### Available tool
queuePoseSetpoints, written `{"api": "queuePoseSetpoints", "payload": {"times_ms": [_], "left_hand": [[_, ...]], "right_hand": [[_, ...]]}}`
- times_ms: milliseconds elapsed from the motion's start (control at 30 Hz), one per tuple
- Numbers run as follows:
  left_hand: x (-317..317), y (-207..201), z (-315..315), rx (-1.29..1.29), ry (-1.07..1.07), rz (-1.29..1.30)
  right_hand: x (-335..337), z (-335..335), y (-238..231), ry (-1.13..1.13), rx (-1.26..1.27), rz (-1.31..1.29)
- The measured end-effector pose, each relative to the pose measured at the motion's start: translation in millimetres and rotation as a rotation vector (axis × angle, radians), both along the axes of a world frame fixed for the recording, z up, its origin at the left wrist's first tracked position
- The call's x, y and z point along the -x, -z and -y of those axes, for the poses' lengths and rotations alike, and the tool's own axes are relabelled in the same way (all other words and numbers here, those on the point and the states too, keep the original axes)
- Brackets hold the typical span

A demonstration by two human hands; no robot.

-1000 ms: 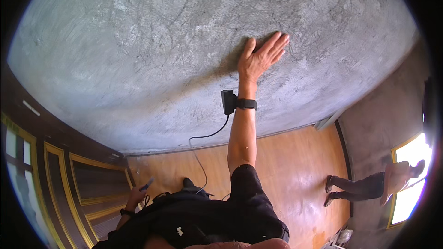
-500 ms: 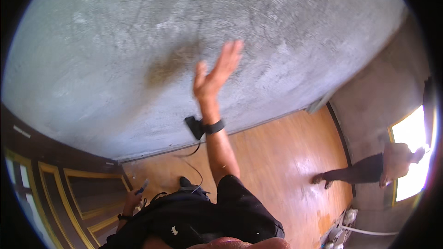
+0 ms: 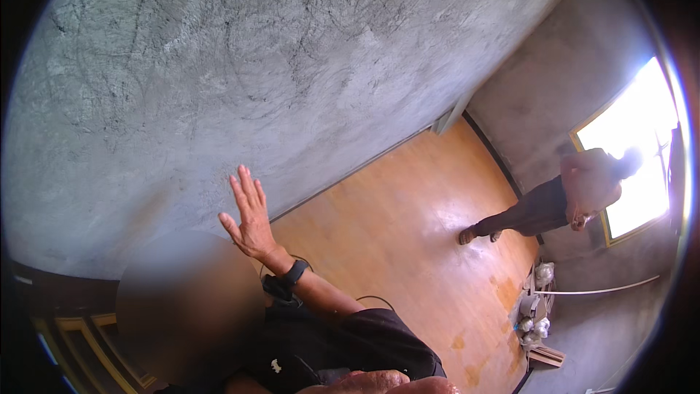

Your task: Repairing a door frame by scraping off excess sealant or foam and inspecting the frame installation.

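My right hand [image 3: 252,222] is raised in front of the grey plastered wall [image 3: 219,51], fingers spread and the palm holding nothing. I cannot tell whether the fingertips touch the wall. A black band [image 3: 295,272] circles my right wrist, with a dark box-shaped device [image 3: 277,289] beside it and a thin cable close by. My left hand is not visible; a round blurred patch covers the lower left. Dark scribble-like marks and swirled trowel texture cover the upper part of the wall.
Another person [image 3: 587,190] stands at the right by a bright window [image 3: 642,168]. Along the right wall's foot lie bundled bags [image 3: 536,325], boards [image 3: 545,355] and a long white pipe [image 3: 598,290]. Brown floor [image 3: 408,211] stretches between. Yellow-edged dark panels [image 3: 80,343] stand lower left.
The view has turned right. My right hand now appears lower and farther left, still open. My left hand, earlier holding a small bluish tool at lower left, is out of sight.
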State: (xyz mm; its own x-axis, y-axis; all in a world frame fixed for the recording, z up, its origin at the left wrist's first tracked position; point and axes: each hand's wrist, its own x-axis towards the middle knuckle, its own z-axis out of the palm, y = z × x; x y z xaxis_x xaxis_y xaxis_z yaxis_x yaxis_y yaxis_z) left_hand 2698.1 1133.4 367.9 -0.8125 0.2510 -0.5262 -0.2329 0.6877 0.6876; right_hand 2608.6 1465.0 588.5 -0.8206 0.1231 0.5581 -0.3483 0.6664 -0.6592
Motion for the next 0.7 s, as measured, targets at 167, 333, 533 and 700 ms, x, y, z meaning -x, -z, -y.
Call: {"api": "queuePoseSetpoints", "payload": {"times_ms": [167,333,533,700], "left_hand": [[7.7,52.5,36.2,0.016,0.077,0.052],[7.6,56.6,34.3,-0.007,0.058,0.100],[9.1,41.8,25.2,-0.054,0.085,0.155],[10.6,39.3,18.0,-0.048,0.072,0.175]], "right_hand": [[-8.5,-6.3,-2.8,0.088,-0.033,0.008],[-17.4,0.8,7.7,0.100,-0.004,0.012],[-19.0,-5.2,5.9,0.147,0.041,-0.004],[-19.1,-19.3,6.1,0.201,0.033,0.008]]}}
